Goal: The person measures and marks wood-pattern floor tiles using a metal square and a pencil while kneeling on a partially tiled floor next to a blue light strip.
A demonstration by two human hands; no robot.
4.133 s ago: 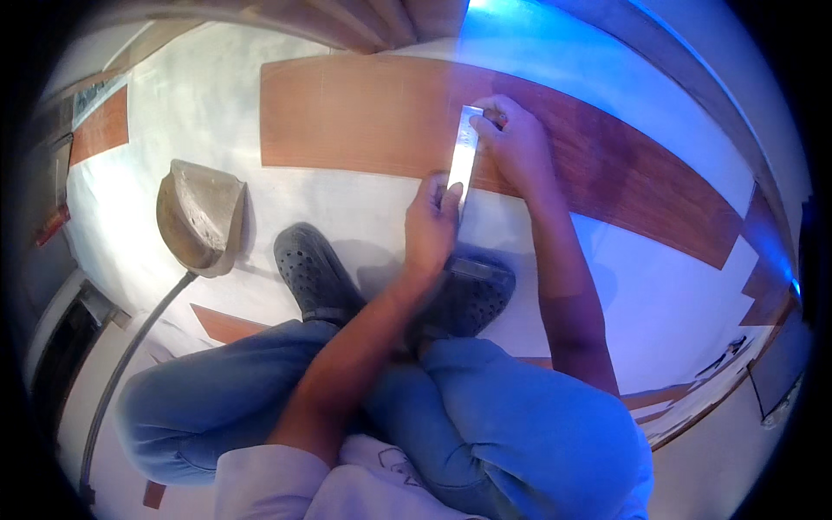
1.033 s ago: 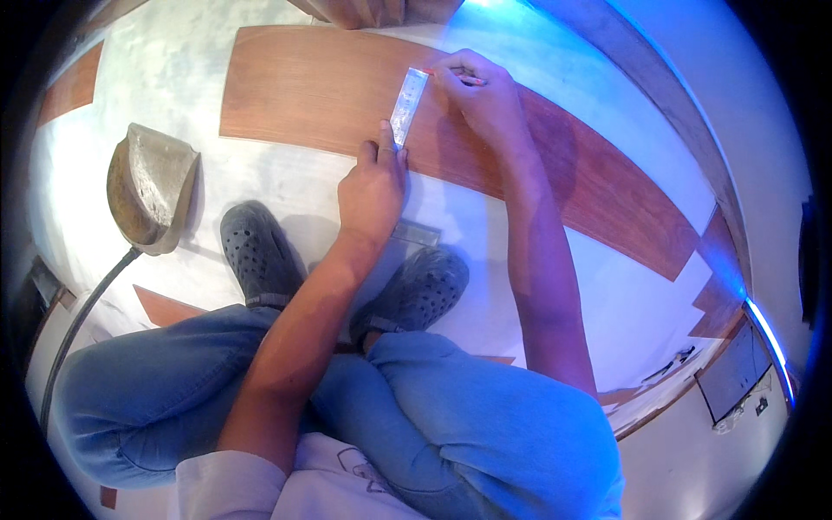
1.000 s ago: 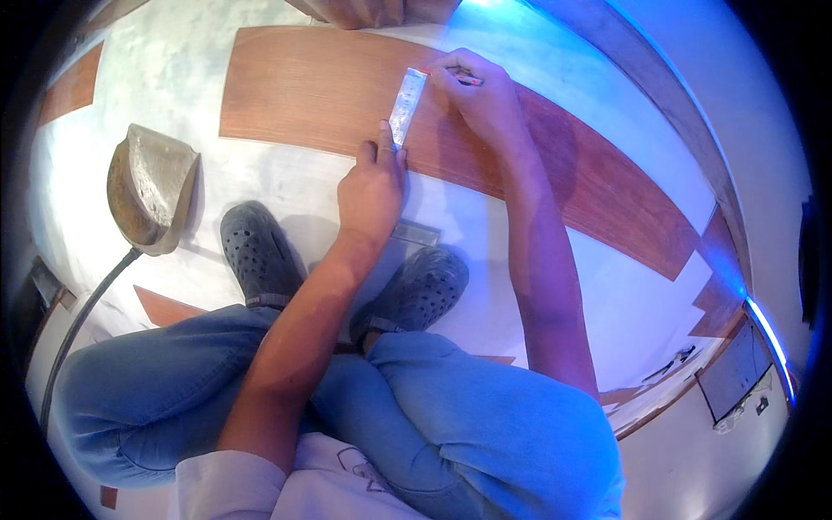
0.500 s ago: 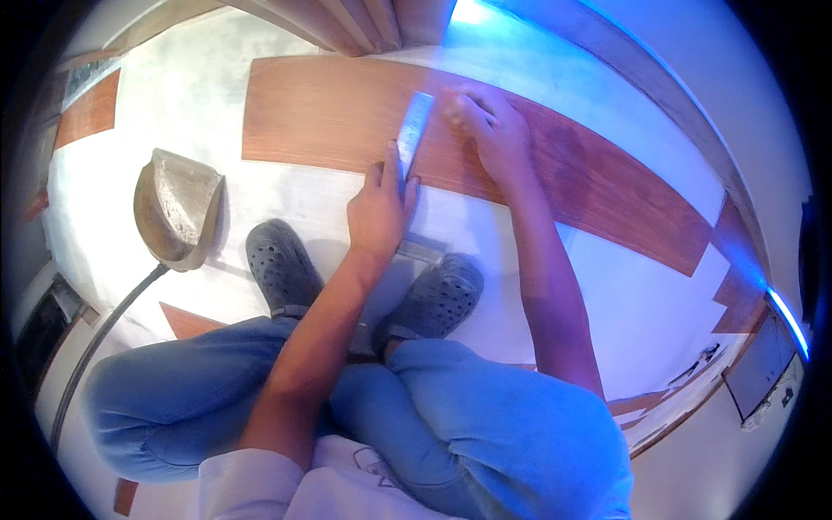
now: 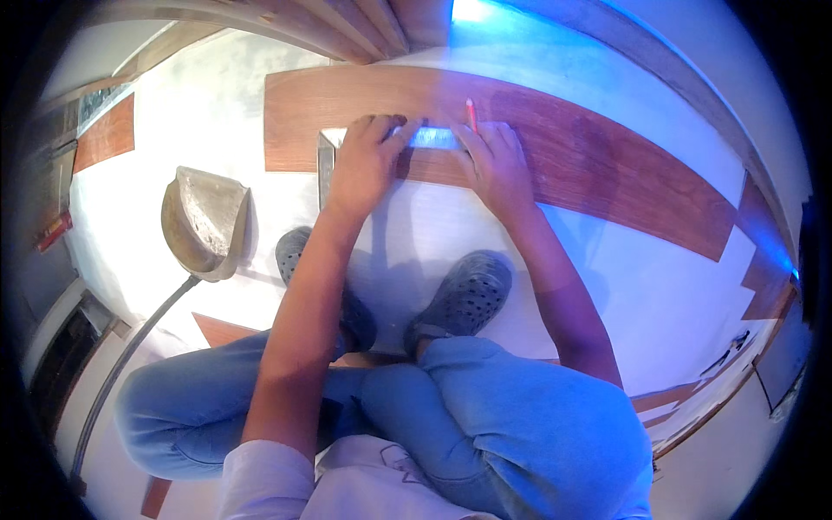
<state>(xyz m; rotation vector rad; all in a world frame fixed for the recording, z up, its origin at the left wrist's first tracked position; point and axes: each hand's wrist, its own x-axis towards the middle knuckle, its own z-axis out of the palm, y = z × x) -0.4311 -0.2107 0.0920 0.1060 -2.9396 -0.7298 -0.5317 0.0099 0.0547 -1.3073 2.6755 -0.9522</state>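
A long reddish-brown wooden plank (image 5: pixel 607 169) lies across the white floor before me. On its near part rests a metal try square (image 5: pixel 433 137), its blade lying along the plank and its stock hanging past the plank's near edge at the left. My left hand (image 5: pixel 368 156) grips the square near that corner, fingers bent over the blade. At the blade's other end is my right hand (image 5: pixel 494 160), with a red pencil (image 5: pixel 471 114) sticking up between its fingers and its fingertips touching the blade. The pencil's lower end is hidden by the hand.
A dustpan (image 5: pixel 204 224) with a long dark handle lies to the left. Between my arms are my feet in dark clogs (image 5: pixel 464 295). Smaller brown pieces (image 5: pixel 106 134) lie at the left, and wooden posts (image 5: pixel 347 30) stand at the far side. Blue light falls on the right.
The square has turned from pointing away from me to lying along the plank. Both hands now rest at it; the right hand has come nearer, and its pencil is now visible.
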